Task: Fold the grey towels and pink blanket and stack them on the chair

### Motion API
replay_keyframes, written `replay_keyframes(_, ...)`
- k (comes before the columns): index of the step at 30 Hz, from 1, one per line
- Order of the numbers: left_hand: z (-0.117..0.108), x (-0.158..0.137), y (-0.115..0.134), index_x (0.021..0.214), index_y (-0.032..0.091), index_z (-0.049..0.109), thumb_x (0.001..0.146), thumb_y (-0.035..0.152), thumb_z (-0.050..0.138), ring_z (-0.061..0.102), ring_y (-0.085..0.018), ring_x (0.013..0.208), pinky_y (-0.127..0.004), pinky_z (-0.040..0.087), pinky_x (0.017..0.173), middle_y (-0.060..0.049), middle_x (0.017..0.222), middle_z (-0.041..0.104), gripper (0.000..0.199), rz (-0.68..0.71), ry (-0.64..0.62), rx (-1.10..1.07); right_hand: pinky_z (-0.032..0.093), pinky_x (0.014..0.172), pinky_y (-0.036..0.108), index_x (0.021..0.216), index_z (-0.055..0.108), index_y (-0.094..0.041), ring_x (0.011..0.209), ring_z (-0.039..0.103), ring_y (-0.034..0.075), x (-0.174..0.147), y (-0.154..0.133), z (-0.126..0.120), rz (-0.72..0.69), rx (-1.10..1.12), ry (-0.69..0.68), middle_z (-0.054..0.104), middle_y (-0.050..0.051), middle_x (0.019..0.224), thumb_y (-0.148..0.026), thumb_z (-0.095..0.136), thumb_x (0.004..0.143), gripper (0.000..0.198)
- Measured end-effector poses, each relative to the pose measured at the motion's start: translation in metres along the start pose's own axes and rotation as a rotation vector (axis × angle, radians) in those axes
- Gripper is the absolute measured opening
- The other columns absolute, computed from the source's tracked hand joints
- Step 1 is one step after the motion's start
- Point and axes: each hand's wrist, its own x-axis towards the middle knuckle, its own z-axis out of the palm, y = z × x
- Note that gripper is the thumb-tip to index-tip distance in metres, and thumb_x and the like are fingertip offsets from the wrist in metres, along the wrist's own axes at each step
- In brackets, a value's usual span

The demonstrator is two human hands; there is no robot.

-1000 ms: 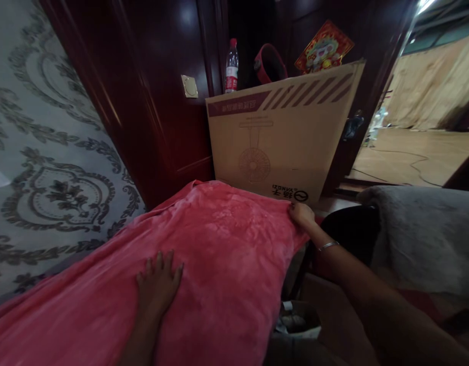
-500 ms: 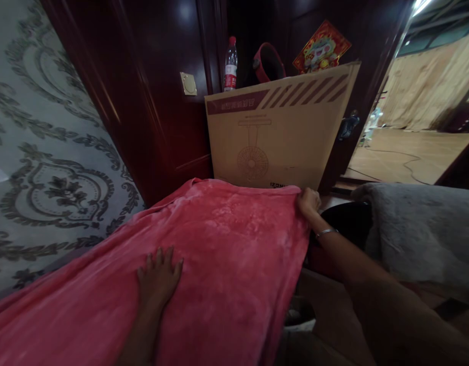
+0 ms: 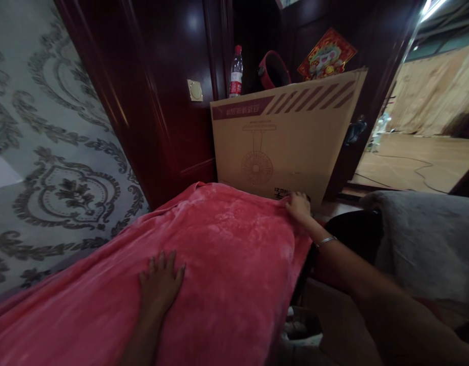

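Observation:
A pink plush blanket (image 3: pixel 226 264) is spread over a long raised surface that reaches from the lower left to the middle of the view. My left hand (image 3: pixel 160 282) lies flat on top of it, fingers spread. At the far right corner, my right hand (image 3: pixel 298 206) has its fingers curled over the blanket's edge; its fingertips are partly hidden. A silver bracelet (image 3: pixel 327 241) circles the right wrist. Just beyond the blanket's far edge stands a cardboard box (image 3: pixel 306 132) with a fan drawing and upside-down print.
A plastic bottle (image 3: pixel 236 71) and a red band-like thing (image 3: pixel 274 68) show above the box. A grey fleecy cover (image 3: pixel 432 244) lies to the right, near a black object (image 3: pixel 356 231). Patterned wallpaper (image 3: pixel 77 198) borders the left; a doorway opens at the right.
My right hand has moved left along the blanket's far edge, and the corner beneath it now hangs lower. My left hand stays flat in place. The view has shifted slightly.

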Motion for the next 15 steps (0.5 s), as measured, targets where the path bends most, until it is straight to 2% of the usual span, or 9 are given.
replay_keyframes(2,0.002,0.001,-0.001,0.155,0.021,0.038,0.099,0.046,0.028,0.028,-0.039,0.149,-0.059,0.030,0.113,-0.014,0.163,0.032,0.061,0.003,0.006,0.007,0.040,0.102,0.040,0.130,0.062,-0.010,0.125,0.050,0.031,0.008,-0.021,0.006,-0.149,-0.045,-0.025,0.059,0.020,0.133,-0.018,0.043,0.093,0.042)
replay_keyframes(4,0.004,0.001,-0.001,0.155,0.021,0.037,0.099,0.045,0.028,0.027,-0.039,0.149,-0.059,0.030,0.113,-0.013,0.163,0.031,0.061,0.001,0.007,0.019,0.040,0.102,0.036,0.130,0.062,-0.010,0.122,0.052,0.027,0.018,-0.044,0.016,-0.227,-0.048,-0.077,0.061,0.019,0.131,-0.015,0.039,0.095,0.042)
replay_keyframes(6,0.005,0.000,-0.001,0.155,0.021,0.037,0.100,0.044,0.028,0.028,-0.039,0.149,-0.059,0.030,0.113,-0.013,0.163,0.031,0.061,-0.002,0.004,0.037,0.042,0.100,0.032,0.131,0.062,-0.011,0.118,0.056,0.024,0.027,-0.063,0.030,-0.248,-0.037,-0.132,0.063,0.017,0.128,-0.016,0.042,0.094,0.042)
replay_keyframes(9,0.004,-0.001,-0.001,0.155,0.021,0.038,0.100,0.044,0.028,0.028,-0.039,0.149,-0.058,0.030,0.113,-0.013,0.163,0.032,0.061,-0.003,0.002,0.049,0.044,0.095,0.030,0.134,0.059,-0.008,0.114,0.059,0.025,0.033,-0.083,0.051,-0.244,-0.043,-0.199,0.065,0.018,0.126,-0.019,0.048,0.092,0.045)
replay_keyframes(15,0.002,-0.003,-0.002,0.155,0.023,0.037,0.099,0.045,0.030,0.027,-0.038,0.150,-0.058,0.029,0.114,-0.012,0.164,0.030,0.060,-0.005,-0.022,0.036,0.042,0.098,0.033,0.121,0.068,-0.009,0.115,0.059,0.026,0.018,-0.096,0.070,-0.290,-0.050,-0.217,0.065,0.021,0.122,-0.014,0.037,0.096,0.040)
